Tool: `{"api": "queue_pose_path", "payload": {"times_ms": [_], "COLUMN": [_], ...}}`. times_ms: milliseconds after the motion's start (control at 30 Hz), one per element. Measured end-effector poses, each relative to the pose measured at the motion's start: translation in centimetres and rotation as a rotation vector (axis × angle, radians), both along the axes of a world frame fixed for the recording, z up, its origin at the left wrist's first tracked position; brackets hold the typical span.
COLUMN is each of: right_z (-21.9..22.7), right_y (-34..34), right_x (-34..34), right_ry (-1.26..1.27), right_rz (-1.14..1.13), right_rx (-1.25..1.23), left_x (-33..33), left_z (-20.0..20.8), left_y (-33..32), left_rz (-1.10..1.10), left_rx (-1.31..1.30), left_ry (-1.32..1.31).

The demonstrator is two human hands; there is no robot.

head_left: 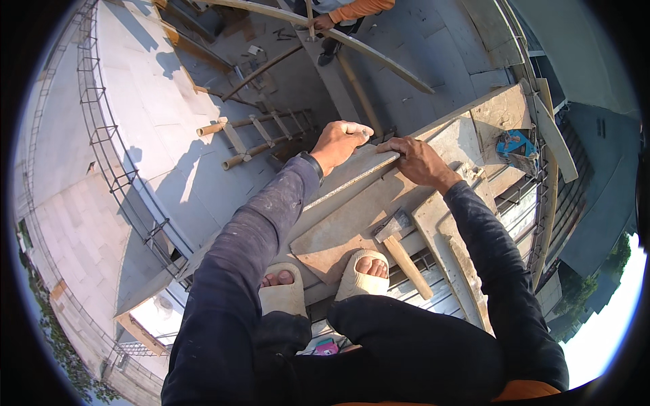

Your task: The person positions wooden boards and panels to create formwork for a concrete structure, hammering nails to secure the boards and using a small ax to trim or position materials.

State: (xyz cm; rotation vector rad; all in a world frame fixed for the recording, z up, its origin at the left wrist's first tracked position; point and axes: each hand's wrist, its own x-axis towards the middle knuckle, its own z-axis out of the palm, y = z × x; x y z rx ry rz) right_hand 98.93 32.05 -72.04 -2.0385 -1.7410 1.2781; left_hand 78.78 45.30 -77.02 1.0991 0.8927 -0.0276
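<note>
My left hand (pixel 343 145) is closed in front of me, above the far side of a grey-topped board (pixel 355 169). A small pale bit shows at its fingertips, too little to name. Around the right end of that board, my right hand (pixel 421 162) is closed, fingers over its top edge. Below the hands, a hammer (pixel 408 269) with a wooden handle and a flared metal head lies on the planks near my right foot. A wide wooden panel (pixel 338 237) rests under the board, in front of my sandals.
A bamboo ladder (pixel 254 139) leans over a deep opening beyond my hands. Past it, another person's orange sleeve (pixel 359 9) shows beside a long curved plank (pixel 379 57). To the right lies a blue package (pixel 518 150); a rebar cage (pixel 112 145) runs along the left.
</note>
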Motion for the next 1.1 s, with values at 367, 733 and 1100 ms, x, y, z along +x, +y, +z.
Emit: {"api": "queue_pose_path", "payload": {"times_ms": [367,733,1100], "right_z": [-0.2,12.0,11.6], "right_y": [-0.3,-6.7,-23.2], "right_x": [1.2,0.4,-8.6], "right_ry": [0.174,0.333,0.183], "right_rz": [-0.086,-0.327,-0.63], "right_rx": [-0.059,-0.064,-0.384], "left_x": [1.1,0.5,1.9], "left_z": [-3.6,-3.4,-4.5], "left_y": [-2.1,-2.2,-2.1], "left_rz": [0.107,0.008,-0.009], "left_rx": [-0.249,-0.057,-0.101], "left_ry": [0.002,0.007,0.002]}}
